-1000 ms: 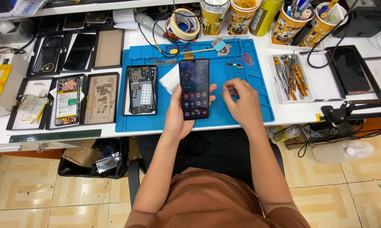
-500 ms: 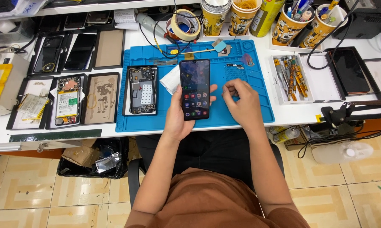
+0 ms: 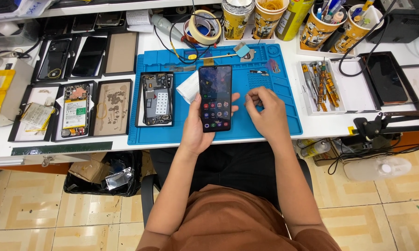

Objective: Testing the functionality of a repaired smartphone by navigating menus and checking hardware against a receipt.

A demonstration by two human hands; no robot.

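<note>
On your white workbench, an opened black phone (image 3: 156, 99) lies on the blue silicone mat (image 3: 270, 118). Your left hand (image 3: 197, 130) grips the lit black smartphone (image 3: 215, 98) upright; your right hand (image 3: 265, 111) rests beside it, fingers loosely curled, empty.

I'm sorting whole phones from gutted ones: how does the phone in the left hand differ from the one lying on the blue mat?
The held phone shows a lit screen with app icons; the opened phone shows bare internals. The held phone is gripped in the left hand; the opened one lies flat in a black tray on the blue mat. Both are slim, dark rectangles.
</note>
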